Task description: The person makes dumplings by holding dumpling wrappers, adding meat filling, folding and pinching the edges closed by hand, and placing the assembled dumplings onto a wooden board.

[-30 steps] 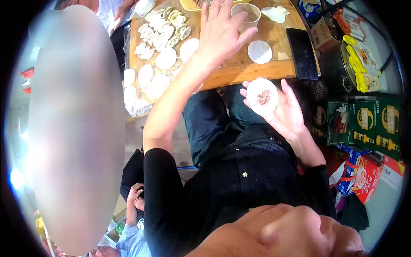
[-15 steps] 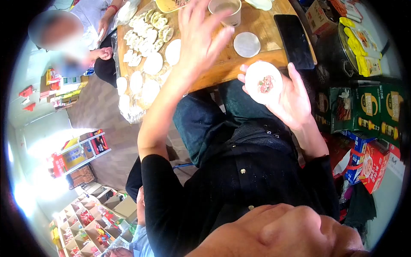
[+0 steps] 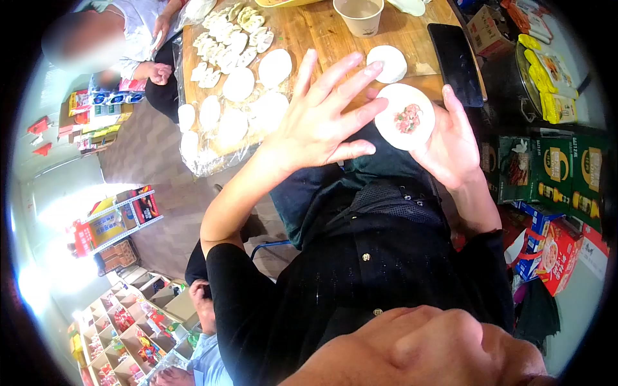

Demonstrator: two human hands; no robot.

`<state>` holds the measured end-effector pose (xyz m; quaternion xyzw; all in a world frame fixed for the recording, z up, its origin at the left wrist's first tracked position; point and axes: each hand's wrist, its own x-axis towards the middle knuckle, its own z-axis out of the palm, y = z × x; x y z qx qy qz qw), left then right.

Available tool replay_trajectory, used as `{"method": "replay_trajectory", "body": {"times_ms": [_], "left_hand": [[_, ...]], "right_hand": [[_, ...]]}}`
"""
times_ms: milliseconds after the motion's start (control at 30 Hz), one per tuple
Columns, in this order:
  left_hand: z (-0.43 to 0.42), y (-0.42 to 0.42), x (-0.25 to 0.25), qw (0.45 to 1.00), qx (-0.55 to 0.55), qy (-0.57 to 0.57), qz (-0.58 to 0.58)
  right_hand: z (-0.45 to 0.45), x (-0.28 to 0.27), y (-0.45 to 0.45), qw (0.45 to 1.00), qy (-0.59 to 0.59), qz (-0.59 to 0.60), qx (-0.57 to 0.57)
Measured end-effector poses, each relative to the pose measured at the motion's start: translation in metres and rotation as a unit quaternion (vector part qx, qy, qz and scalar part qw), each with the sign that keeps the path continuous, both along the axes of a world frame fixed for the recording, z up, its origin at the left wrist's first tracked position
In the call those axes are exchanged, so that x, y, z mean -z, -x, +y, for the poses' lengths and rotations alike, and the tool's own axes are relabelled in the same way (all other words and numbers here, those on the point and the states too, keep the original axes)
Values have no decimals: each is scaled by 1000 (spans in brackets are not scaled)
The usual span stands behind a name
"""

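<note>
A round white dumpling wrapper (image 3: 389, 125) lies on the upturned palm of my right hand (image 3: 454, 148), its thumb along the edge. Pink minced filling with green bits (image 3: 407, 119) sits in the middle of the wrapper. My left hand (image 3: 331, 112) is held back-up beside it, fingers spread and nothing in them. Its fingertips come up to the wrapper's left edge; I cannot tell whether they touch. Just beyond, another round wrapper (image 3: 388, 64) lies on the wooden table (image 3: 309, 32).
Folded dumplings (image 3: 228, 42) and flat wrappers (image 3: 238, 85) cover the table's left on plastic film. A paper cup (image 3: 359, 18), a yellow dish (image 3: 283, 2) and a black phone (image 3: 454, 64) are there too. A person (image 3: 138, 29) sits at the left. Boxes (image 3: 557, 164) stand at the right.
My left hand has come down from near the cup and dish towards the wrapper in my right hand. The right hand still holds the filled wrapper. The view has shifted slightly.
</note>
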<state>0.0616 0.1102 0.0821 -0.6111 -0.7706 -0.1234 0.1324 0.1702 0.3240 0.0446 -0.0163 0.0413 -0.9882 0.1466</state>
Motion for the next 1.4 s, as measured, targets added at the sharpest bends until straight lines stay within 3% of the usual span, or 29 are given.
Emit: {"method": "replay_trajectory", "body": {"times_ms": [233, 400, 567, 600, 700, 967, 1100, 1200, 1300, 1400], "left_hand": [[-15, -18, 9, 1000, 1, -16, -1], [-12, -34, 20, 998, -5, -42, -40], [5, -54, 31, 993, -55, -97, -48], [9, -55, 27, 995, -80, -64, -12], [18, -54, 32, 993, -94, -49, -46], [4, -56, 35, 996, -66, -38, -43], [-5, -53, 39, 994, -62, -92, -22], [-3, -48, 51, 981, -49, -177, 60], [-1, -41, 50, 981, -18, -154, 119], [0, -35, 52, 973, -19, -161, 164]], "right_hand": [[-7, -4, 9, 999, 18, -36, 10], [-21, -15, 17, 991, -57, -112, 54], [-35, -11, 14, 990, -116, -69, 51], [-38, -9, 12, 989, -108, -83, 53], [-44, -5, 9, 986, -110, -111, 55], [-34, -11, 16, 989, -101, -80, 75], [-32, -15, 18, 991, -79, -86, 64], [-33, -14, 17, 994, -80, -71, 35], [-31, -2, 14, 988, -138, -68, 21], [-32, 2, 11, 997, -74, -33, -10]]}}
